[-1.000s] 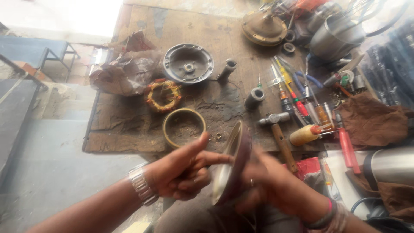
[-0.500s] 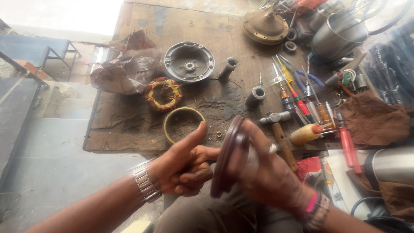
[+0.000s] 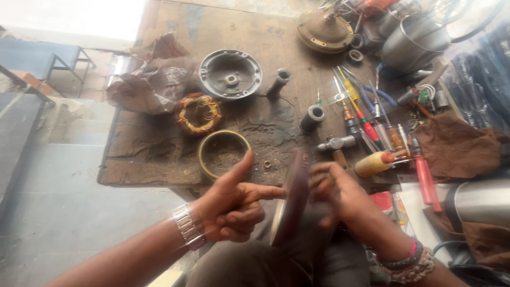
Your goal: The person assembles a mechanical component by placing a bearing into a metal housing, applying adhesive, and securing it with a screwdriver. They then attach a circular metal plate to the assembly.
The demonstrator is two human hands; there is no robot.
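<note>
Head view: right hand (image 3: 340,194) blurred behind disc (image 3: 291,199)

A round metal cover plate (image 3: 291,199), dished like the end cap of a small motor, stands on edge between the two hands, so only its thin rim and a sliver of each face show. Its outer face is dark reddish-brown, and the inner side, turned toward the left hand's grip, shows a pale cream edge low down. The left hand (image 3: 231,204) meets that inner face with its outstretched forefinger, thumb raised, while the right hand (image 3: 340,194) holds the opposite face, its fingers blurred, the disc tilting slightly with its top farther from the body.
</note>
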